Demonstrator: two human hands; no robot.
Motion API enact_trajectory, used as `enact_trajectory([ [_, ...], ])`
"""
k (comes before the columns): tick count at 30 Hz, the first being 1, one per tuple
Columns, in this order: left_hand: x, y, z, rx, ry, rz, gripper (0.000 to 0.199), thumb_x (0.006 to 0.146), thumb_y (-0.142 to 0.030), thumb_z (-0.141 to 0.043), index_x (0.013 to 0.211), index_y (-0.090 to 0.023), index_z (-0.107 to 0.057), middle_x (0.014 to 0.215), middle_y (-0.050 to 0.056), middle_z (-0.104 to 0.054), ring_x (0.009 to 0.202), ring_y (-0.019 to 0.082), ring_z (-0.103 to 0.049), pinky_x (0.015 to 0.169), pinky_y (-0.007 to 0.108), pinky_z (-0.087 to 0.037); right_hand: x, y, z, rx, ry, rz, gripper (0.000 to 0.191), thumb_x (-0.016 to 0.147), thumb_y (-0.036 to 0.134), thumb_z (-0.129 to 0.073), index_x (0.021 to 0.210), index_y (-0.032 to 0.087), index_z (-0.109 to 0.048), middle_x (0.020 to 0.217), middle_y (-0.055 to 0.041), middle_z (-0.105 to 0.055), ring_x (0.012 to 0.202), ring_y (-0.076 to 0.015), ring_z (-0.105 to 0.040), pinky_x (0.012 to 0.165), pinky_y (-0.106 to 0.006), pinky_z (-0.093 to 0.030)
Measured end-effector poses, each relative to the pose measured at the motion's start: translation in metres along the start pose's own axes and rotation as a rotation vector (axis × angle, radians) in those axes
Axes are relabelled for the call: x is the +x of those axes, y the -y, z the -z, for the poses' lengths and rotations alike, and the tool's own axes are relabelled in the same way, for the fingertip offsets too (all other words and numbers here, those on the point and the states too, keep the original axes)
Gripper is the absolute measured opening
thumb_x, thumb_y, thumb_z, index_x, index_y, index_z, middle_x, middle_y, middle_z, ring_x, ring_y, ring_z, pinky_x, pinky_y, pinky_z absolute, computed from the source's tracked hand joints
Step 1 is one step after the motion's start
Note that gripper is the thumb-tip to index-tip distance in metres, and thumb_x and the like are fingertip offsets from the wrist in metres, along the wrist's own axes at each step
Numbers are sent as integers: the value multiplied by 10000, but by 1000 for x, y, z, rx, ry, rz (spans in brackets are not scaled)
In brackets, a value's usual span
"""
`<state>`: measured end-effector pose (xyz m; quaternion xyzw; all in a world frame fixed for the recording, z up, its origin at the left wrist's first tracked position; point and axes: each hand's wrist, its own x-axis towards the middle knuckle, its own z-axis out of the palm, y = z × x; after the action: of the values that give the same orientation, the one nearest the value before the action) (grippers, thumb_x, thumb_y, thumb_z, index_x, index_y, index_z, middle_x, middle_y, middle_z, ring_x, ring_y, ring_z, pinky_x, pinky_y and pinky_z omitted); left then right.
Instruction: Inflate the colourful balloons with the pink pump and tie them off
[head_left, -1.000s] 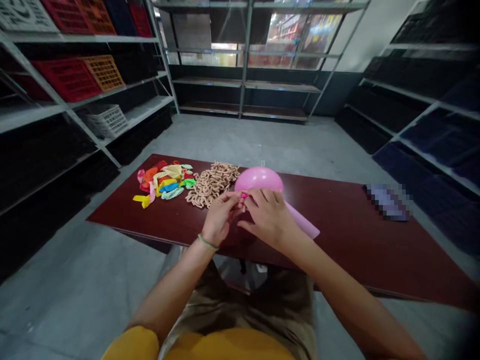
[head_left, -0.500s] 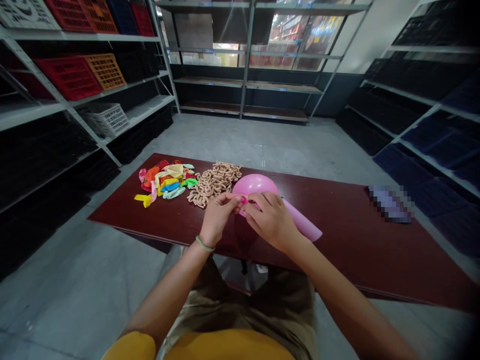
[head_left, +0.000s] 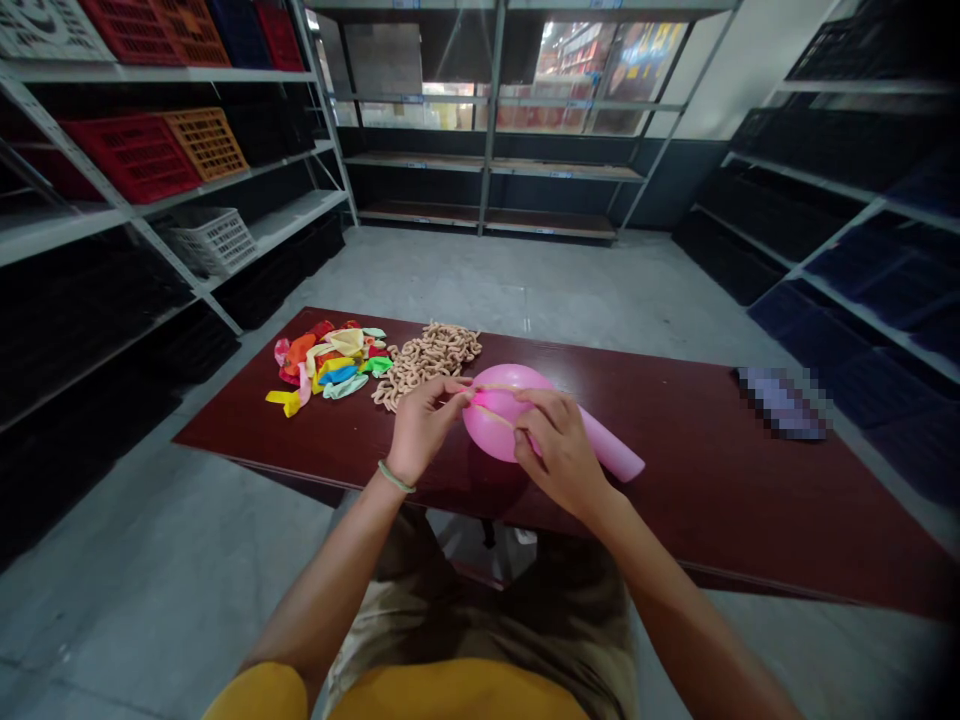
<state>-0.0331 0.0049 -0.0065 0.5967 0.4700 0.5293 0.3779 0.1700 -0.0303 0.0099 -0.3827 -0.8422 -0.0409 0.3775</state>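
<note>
An inflated pink balloon point(head_left: 495, 440) rests on the dark red table point(head_left: 705, 460), its neck pointing left. My left hand point(head_left: 424, 425) pinches the bright pink neck. My right hand point(head_left: 559, 445), over the balloon's right side, grips a tan rubber band point(head_left: 496, 413) stretched in two strands from the neck. Behind my right hand lies a pink tube-like object point(head_left: 615, 452); where it meets the balloon is hidden. Left of the balloon is a heap of tan bands point(head_left: 424, 362), and farther left a pile of uninflated, many-coloured balloons point(head_left: 337, 362).
A blurred purple-grey item point(head_left: 781, 403) lies at the table's right part. Metal shelves point(head_left: 420, 162) stand beyond the table. Crates, including a red one point(head_left: 135, 158) and a white one point(head_left: 217, 240), fill the left racks; dark bins line the right.
My right hand has moved right, away from the neck, and the tan band now shows stretched between both hands. My left hand has shifted slightly left with the neck.
</note>
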Motion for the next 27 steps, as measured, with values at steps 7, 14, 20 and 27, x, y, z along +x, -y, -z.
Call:
enact_trajectory([
  [7, -6, -11, -4, -171, 163, 49, 203, 823, -336, -668, 724, -161, -635, 968, 115, -722, 1079, 270, -650, 561, 219, -513, -4, -14, -4, 86, -159, -240, 103, 883, 128, -498, 891, 229, -514, 1155, -89, -618, 1205, -263, -521, 1000, -490, -432],
  [14, -14, -23, -5, -308, 271, 140, 196, 780, -331, -727, 716, -153, -678, 914, 102, -715, 841, 209, -696, 554, 224, -539, 4, -12, -11, 1, -212, -393, 86, 933, 204, -484, 935, 218, -568, 1057, -102, -645, 1000, -256, -566, 887, -459, -446],
  [20, -23, -29, -15, -376, 322, 253, 216, 729, -329, -778, 736, -134, -686, 934, 83, -716, 620, 117, -656, 611, 256, -578, 6, -4, -21, 282, -212, -552, 117, 972, 256, -405, 1016, 227, -509, 1143, -104, -651, 1047, -236, -597, 897, -426, -456],
  [27, -33, -29, -23, -450, 213, 331, 241, 737, -349, -774, 743, -137, -658, 774, 66, -722, 664, 164, -697, 661, 294, -586, 5, 8, -28, 625, -350, -666, 76, 998, 317, -358, 1044, 262, -386, 1166, -112, -670, 1227, -209, -563, 1033, -476, -405],
])
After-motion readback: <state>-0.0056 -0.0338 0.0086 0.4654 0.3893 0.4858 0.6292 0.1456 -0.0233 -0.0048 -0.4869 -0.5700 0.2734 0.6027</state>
